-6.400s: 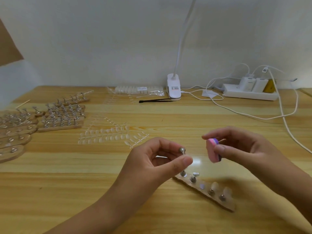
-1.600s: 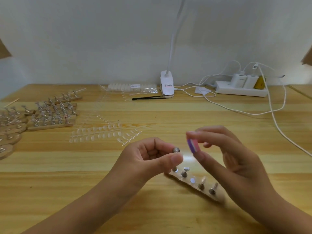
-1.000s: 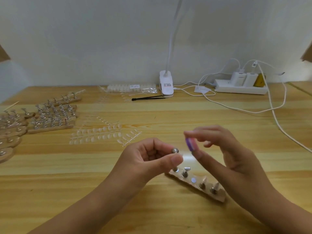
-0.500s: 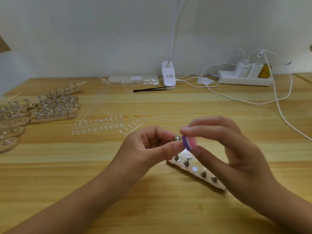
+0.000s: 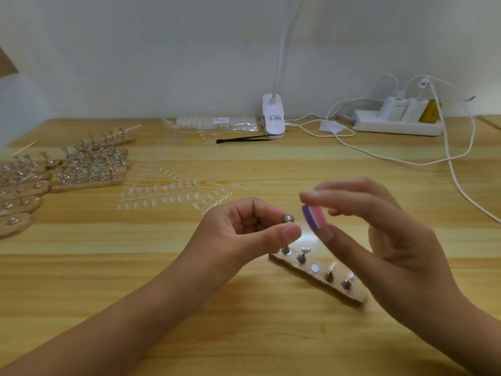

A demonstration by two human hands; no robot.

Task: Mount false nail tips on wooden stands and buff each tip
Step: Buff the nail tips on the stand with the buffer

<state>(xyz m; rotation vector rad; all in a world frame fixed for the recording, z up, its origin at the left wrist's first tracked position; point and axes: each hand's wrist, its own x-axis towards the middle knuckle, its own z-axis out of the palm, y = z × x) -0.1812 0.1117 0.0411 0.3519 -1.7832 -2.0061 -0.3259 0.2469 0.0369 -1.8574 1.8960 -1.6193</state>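
Two hands near long wooden peg stand (image 5: 315, 276): left hand (image 5: 238, 234) pinches silver metal peg (image 5: 287, 219); right hand (image 5: 393, 240), at 3 o'clock, pinches pink-purple buffer block (image 5: 311, 217).

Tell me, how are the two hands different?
The left hand pinches a small metal peg; the right hand pinches a pink and purple buffer block. The left hand's fingers curl in; the right hand's finger and thumb stretch out. Both are raised near the wooden stand.

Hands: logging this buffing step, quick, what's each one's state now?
Left hand: pinching a small round-headed metal peg.
Right hand: pinching a pink-and-purple buffing block.
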